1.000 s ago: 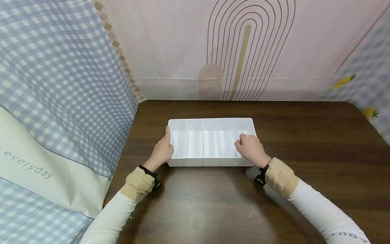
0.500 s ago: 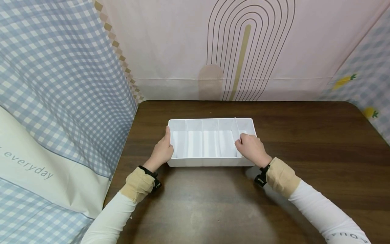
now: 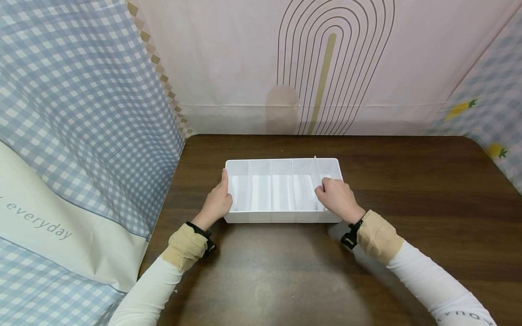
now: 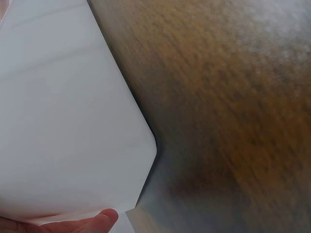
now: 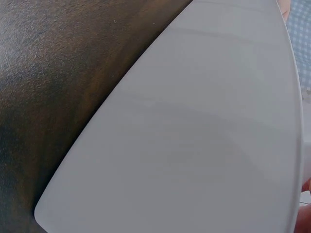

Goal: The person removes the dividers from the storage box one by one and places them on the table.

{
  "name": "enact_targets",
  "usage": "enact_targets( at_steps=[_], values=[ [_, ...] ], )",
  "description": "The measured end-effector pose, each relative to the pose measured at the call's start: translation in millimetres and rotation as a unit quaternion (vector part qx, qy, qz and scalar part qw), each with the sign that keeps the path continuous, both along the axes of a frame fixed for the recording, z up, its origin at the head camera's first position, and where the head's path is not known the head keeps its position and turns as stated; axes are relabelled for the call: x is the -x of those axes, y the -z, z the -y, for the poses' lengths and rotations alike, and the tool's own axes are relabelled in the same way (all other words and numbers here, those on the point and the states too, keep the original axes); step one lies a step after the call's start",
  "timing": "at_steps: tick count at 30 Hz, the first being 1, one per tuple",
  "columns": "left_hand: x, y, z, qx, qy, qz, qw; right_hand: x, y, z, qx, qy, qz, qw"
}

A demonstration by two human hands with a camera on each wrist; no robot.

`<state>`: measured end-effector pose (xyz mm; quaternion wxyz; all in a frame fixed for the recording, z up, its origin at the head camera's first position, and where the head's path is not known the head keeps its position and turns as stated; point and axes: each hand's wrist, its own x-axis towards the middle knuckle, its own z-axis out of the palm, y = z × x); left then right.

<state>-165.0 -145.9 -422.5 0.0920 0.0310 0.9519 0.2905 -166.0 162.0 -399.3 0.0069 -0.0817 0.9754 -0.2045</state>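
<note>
A white storage box point(image 3: 269, 217) with upright dividers forming several compartments sits on the brown table. My left hand point(image 3: 216, 201) grips its left end, thumb over the rim and index finger straight along the outer wall. In the left wrist view a fingertip point(image 4: 104, 221) shows beside the box wall point(image 4: 63, 111). Over the box's right end, my right hand point(image 3: 338, 198) pinches the rightmost divider point(image 3: 316, 168), whose back end sticks up slightly above the rim. Most of that hand's grip is hidden behind the box's front wall point(image 5: 194, 121) in the right wrist view.
The brown wooden table point(image 3: 408, 190) extends around the box. A pale curtain point(image 3: 228, 59) with an arch print hangs behind it. Blue checked cloth point(image 3: 102, 113) hangs at the left, and more with lemon prints at the right.
The rightmost divider's back end has risen a little above the rim. My right hand has shifted very slightly up and right with it; my left hand and the box stay put.
</note>
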Motion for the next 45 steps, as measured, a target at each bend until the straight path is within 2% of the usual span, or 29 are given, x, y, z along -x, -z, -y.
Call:
enact_targets(
  at_steps=[15, 30, 45],
  values=[
    [-5.4, 0.0, 9.5, -0.004, 0.018, 0.006, 0.9998, -19.8, -8.8, 8.5, 0.010, 0.019, 0.002, 1.000],
    [-6.8, -1.1, 9.4, -0.003, 0.024, -0.002, 0.9997, -19.6, -14.0, 7.3, 0.015, 0.018, -0.018, 1.000],
    [-8.7, -1.2, 8.8, 0.001, 0.022, -0.006, 0.9997, -22.5, -20.3, 4.7, 0.030, 0.023, 0.005, 0.999]
  ],
)
